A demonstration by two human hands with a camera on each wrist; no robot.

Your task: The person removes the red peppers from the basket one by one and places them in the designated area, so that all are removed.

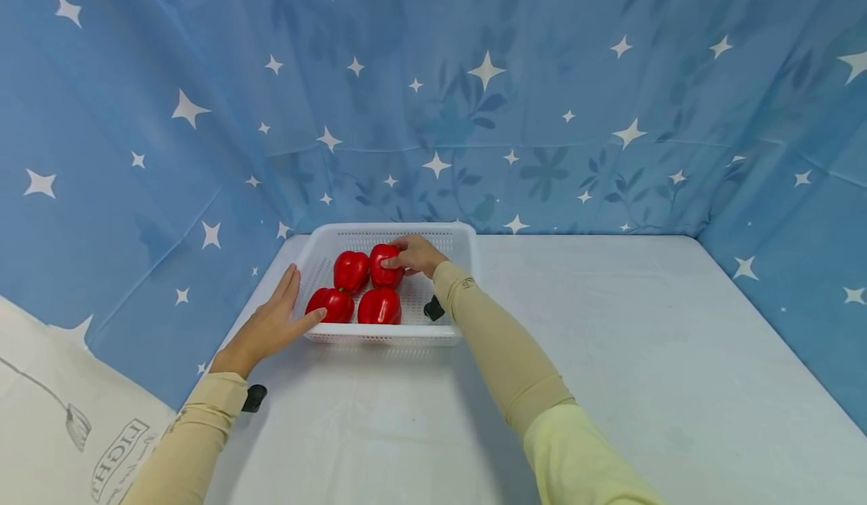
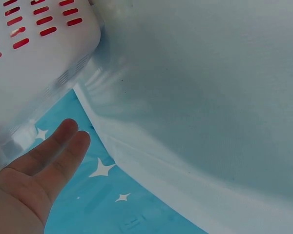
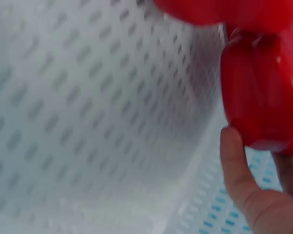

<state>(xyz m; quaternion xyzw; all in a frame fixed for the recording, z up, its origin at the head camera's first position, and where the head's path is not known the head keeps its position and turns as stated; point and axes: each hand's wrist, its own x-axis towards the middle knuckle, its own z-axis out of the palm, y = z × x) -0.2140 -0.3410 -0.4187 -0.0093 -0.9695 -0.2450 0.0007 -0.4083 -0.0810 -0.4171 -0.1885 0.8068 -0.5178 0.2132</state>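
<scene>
four peppers (image 1: pixel 351 272) in white basket (image 1: pixel 389 330); right hand (image 1: pixel 418 254) grasping one, left hand (image 1: pixel 269 327) outstretched

Wht tbl (image 1: pixel 643 347); perforated basket (image 1: pixel 393 331) atop

Left of centre you see glossy, smooth peppers (image 1: pixel 379 307) in a plastic basket (image 1: pixel 393 330). Your sleeves (image 1: pixel 504 347): matt cloth. Upper frame: creased cloth curtain (image 1: pixel 406 114).

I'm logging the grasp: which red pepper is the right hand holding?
The back-right pepper in the white basket: of the four, it alone is gripped by the right hand.
</scene>
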